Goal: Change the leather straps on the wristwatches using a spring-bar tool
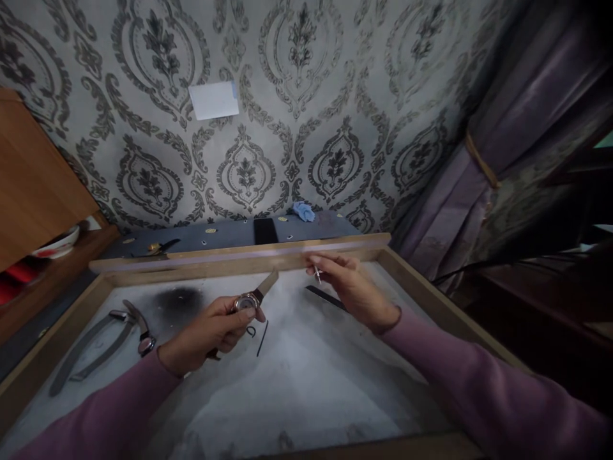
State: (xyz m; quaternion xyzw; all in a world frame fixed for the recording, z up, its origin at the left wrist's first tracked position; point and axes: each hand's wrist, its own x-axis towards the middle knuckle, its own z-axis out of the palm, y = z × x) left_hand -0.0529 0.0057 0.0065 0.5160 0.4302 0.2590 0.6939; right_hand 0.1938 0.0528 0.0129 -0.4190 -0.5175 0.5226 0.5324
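My left hand [223, 331] grips a wristwatch [246, 304] by its round case, with the dial facing up. One strap end of this watch sticks out toward the back right. To the right, my right hand [345, 281] pinches a small, thin, shiny piece [317, 275], too small to name for sure. A flat black strip [326, 298] lies below that hand. Near my left hand lie a thin dark rod [262, 338] and a small black loop [251, 331]. At the left are another watch [146, 345] and grey-handled pliers [98, 348].
A wooden frame [239, 260] borders the pale work surface [287, 396]. Behind it, a dark phone-like slab [265, 231] and a crumpled blue cloth [304, 211] lie on a patterned cover. A wooden cabinet [38, 179] stands left; a purple curtain [479, 166] hangs right.
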